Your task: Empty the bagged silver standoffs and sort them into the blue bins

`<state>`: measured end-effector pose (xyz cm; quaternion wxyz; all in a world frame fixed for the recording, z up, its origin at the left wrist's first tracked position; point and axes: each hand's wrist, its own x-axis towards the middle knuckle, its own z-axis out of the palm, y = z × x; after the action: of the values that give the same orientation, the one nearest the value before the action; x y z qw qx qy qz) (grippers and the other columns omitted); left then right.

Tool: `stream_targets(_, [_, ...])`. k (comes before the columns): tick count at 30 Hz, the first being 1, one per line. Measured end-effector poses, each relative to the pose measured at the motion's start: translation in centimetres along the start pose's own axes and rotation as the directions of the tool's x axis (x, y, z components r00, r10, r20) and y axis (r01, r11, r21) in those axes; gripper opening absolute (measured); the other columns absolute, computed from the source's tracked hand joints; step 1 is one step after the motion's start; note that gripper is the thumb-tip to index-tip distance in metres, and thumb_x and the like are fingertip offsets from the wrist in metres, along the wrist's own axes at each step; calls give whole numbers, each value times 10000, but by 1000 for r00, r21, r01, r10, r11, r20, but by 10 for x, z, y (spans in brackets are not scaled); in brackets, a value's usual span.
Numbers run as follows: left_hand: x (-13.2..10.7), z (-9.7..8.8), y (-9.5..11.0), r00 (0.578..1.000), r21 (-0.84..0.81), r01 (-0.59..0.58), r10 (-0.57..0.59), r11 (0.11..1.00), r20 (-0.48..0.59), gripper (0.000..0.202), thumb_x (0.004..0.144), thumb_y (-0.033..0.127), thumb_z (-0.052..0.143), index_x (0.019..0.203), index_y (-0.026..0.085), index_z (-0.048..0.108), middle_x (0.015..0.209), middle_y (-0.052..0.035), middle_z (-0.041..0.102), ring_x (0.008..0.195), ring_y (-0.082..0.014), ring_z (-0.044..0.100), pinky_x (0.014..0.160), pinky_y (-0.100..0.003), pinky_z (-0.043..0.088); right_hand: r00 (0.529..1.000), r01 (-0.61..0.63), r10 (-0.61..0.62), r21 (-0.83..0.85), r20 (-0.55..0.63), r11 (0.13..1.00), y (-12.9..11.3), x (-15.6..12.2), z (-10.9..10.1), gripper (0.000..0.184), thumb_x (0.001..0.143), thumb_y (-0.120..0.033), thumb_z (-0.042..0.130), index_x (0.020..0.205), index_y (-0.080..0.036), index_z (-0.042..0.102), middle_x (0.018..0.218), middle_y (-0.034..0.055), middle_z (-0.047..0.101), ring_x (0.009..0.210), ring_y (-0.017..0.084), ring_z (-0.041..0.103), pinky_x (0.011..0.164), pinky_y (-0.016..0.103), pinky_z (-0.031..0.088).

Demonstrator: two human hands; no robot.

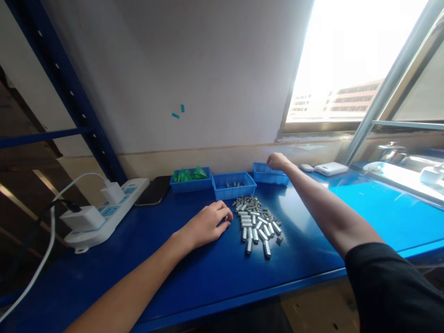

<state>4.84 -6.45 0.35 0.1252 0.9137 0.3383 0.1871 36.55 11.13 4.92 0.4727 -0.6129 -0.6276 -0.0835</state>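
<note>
My left hand [208,225] rests on the blue tabletop [215,273] with fingers curled, pinching a small metal piece at the left edge of a pile of several silver metal cylinders [257,224]. My right hand [276,161] is stretched far forward, closed over the rim of the right-hand blue tray [269,175]; what its fingers hold, if anything, is hidden. The middle blue tray [233,185] holds a few metal pieces. A left blue tray [191,180] holds green parts.
A white power strip [104,213] with two white chargers and cables lies at the left beside a black phone [153,190]. Blue shelf uprights [74,99] stand left. White small devices [329,168] sit by the window at the right.
</note>
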Motion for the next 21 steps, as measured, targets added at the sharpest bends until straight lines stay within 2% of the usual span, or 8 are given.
stream_targets(3, [0, 1, 0, 1000, 2, 5, -5, 1000, 5, 196, 865, 220, 478, 1001, 215, 619, 1053, -67, 579, 958, -205, 579, 821, -290, 467, 995, 32, -28, 33, -94, 999, -25, -2, -20, 225, 810, -189, 473, 836, -119, 685, 814, 82, 649, 784, 149, 617, 761, 303, 503])
stream_targets(5, [1, 4, -1, 1000, -19, -4, 4, 1000, -1, 234, 864, 175, 447, 1028, 216, 609, 1072, -70, 582, 993, -207, 572, 859, -296, 457, 945, 76, -40, 97, -326, 992, -46, -7, -34, 294, 866, -203, 412, 1027, -139, 649, 1014, 106, 611, 901, 160, 605, 781, 317, 514])
stream_targets(7, [2, 8, -3, 1000, -30, -12, 11, 999, -11, 279, 854, 127, 422, 1049, 212, 602, 1081, -75, 590, 1026, -213, 561, 900, -313, 442, 899, 124, -61, 116, -434, 985, -69, -17, -44, 355, 917, -218, 336, 1156, -177, 595, 1087, 111, 563, 989, 173, 587, 772, 325, 518])
stream_targets(9, [4, 12, -5, 1000, -22, -14, 14, 1000, -22, 303, 850, 110, 415, 1076, 207, 592, 1073, -79, 602, 1031, -220, 557, 912, -333, 439, 931, 187, -138, 116, -337, 976, -90, -31, -45, 352, 925, -224, 343, 1181, -200, 583, 1048, 97, 556, 964, 173, 594, 776, 331, 514])
stream_targets(11, [5, 15, -6, 999, -15, -10, 9, 1000, -42, 314, 854, 115, 418, 1110, 208, 574, 1061, -78, 612, 1014, -222, 565, 902, -342, 445, 960, 279, -275, 134, -48, 951, -104, -50, -40, 296, 895, -259, 456, 1137, -188, 611, 987, 85, 571, 905, 181, 605, 785, 335, 508])
stream_targets(14, [6, 15, -5, 994, -48, 17, -22, 999, -102, 312, 868, 142, 430, 1152, 205, 543, 1037, -75, 624, 985, -215, 582, 885, -343, 456, 818, 409, -448, 182, 359, 894, -115, -86, -31, 280, 811, -299, 628, 1053, -158, 647, 987, 99, 608, 905, 205, 604, 839, 350, 477])
stream_targets(17, [7, 13, -4, 976, -156, 59, -89, 986, -198, 278, 875, 189, 466, 1147, 193, 524, 1006, -71, 621, 944, -198, 597, 877, -336, 467, 796, 387, -464, 262, 388, 884, -119, -121, -28, 217, 867, -293, 564, 1016, -156, 643, 889, 70, 656, 894, 192, 601, 827, 329, 454])
stream_targets(21, [9, 14, -7, 902, -389, 97, -247, 916, -356, 297, 852, 254, 532, 1138, 192, 484, 999, -56, 567, 836, -149, 607, 803, -298, 502, 655, 463, -610, 401, 446, 791, -122, -153, -28, 189, 826, -214, 603, 1005, -164, 635, 870, 50, 666, 858, 173, 598, 789, 294, 448])
